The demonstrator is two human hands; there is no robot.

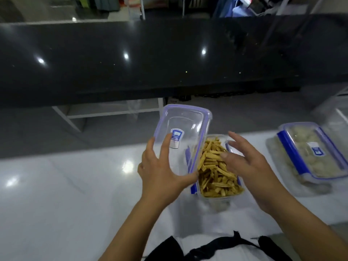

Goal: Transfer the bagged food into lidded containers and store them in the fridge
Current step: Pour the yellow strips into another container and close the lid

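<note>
Over open container (218, 178), left hand (162, 170) gripping tilted lid (182, 136), right hand (244, 159) spread

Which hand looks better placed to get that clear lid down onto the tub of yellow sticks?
Probably the left. The left hand already grips the lid, held tilted at the open container's left edge. The right hand hovers open over the sticks, holding nothing, better suited to steady or press.

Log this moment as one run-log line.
step: lidding | left hand: holds lid tilted over open container of yellow strips | right hand: open above container | second container: lidded, right
</note>
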